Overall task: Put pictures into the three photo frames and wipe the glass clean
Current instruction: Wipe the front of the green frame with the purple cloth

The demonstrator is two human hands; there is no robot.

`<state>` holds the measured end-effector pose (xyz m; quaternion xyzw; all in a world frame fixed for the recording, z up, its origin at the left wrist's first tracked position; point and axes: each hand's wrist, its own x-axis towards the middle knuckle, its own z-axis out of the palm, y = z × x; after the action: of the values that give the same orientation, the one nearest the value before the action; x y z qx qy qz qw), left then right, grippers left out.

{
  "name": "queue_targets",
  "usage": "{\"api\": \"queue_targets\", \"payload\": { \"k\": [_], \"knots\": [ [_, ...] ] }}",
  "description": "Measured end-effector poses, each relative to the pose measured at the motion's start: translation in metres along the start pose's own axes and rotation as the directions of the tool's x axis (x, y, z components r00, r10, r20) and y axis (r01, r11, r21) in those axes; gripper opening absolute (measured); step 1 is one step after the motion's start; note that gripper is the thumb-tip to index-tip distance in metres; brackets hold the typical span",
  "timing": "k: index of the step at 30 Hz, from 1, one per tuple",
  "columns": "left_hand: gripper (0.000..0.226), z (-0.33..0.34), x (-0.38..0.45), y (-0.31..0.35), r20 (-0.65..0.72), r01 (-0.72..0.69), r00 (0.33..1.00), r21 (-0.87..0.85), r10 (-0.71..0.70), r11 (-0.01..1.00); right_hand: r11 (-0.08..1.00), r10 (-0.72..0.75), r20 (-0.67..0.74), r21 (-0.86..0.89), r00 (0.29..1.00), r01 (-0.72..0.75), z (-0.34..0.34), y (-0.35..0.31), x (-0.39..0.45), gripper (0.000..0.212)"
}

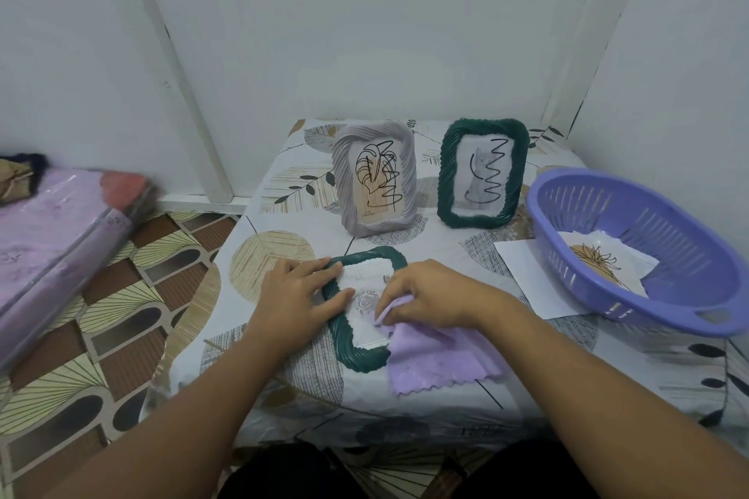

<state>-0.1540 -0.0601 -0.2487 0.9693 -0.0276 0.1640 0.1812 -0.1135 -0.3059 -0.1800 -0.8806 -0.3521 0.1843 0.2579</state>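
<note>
From the head view, a green frame (356,312) lies flat on the bench (446,389), close to the person. The left hand (302,296) lies spread on the frame's left edge with straight fingers and presses it down. The right hand (425,296) pinches a purple cloth (437,356) in curled fingers and holds it on the glass. A picture with a little swirl shows under the glass.

Two more frames stand up at the back of the bench. The grey frame (375,178) and the other green frame (482,172) both have pictures in them, and both have black scribble marks on the front. A purple basket (648,215) sits on the right, with a picture (600,263) inside and a white sheet (527,271) under it.

I think the wiping step is going on now, on the flat frame. Next, the cloth needs to rub over all the glass while the left hand stops the frame from sliding. The two standing frames look like they need wiping too.
</note>
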Motion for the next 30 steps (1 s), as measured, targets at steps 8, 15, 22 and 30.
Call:
{"api": "queue_targets", "payload": {
  "k": [8,15,22,30],
  "knots": [
    [0.071,-0.002,0.0,0.002,0.014,-0.004,1.0,0.013,0.003,1.0,1.0,0.004,-0.011,0.015,1.0,-0.004,0.004,-0.004,0.001,0.014],
    [0.073,-0.002,-0.001,0.003,0.019,0.007,1.0,0.01,-0.007,1.0,1.0,-0.014,-0.16,-0.022,0.987,0.01,0.012,-0.001,0.01,0.014],
    [0.074,-0.005,0.0,0.005,0.024,0.005,1.0,0.018,-0.006,1.0,1.0,0.002,-0.037,0.012,0.999,-0.002,-0.003,0.004,0.0,0.013],
    [0.071,-0.002,0.0,0.003,0.005,-0.003,1.0,0.01,0.002,1.0,0.999,-0.041,-0.136,-0.028,0.99,0.038,0.016,0.001,0.004,0.014]
  ]
}}
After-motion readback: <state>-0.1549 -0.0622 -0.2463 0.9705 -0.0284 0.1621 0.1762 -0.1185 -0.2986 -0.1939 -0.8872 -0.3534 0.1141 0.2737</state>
